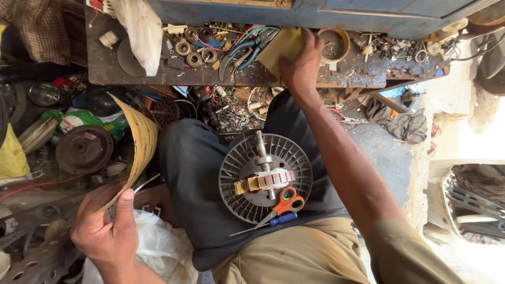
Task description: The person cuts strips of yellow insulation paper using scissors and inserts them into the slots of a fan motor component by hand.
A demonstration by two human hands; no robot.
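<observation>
The fingers [105, 210] of the left hand [105, 231] are curled, with the thumb pressed down, pinching the near end of a curved yellowish sheet [138, 142] at the near left. The sheet is held on edge; its long axis runs from the hand up and away toward the far side, bowing to the right. The fingers [310, 44] of the right hand [302, 66] are closed around a folded tan piece of paper [281, 47] at the far centre, over a dark, scarred wooden workbench [105, 71].

The scene is viewed from above, in a cramped, cluttered workshop. The bench edge is crossed by the right forearm. A pale, rough wall [452, 137] is seen at the right, with bright light beyond an opening.

On the lap, covered by dark cloth, a round ribbed fan motor rotor [239, 173] is resting, its shaft [261, 144] pointing toward the far side. Just near it, orange-handled scissors [286, 202] and a blue-handled screwdriver [273, 221] are laid, touching the rotor's rim.

On the bench, bearings [189, 50], blue-handled pliers [247, 50], loose wires and a yellow ring [336, 44] are scattered near the right hand. A white plastic bag [139, 31] hangs over the far left of the bench. To the left, a dark round metal disc [84, 149] is seen among the scrap, and another white bag [158, 247] lies beside the left wrist.
</observation>
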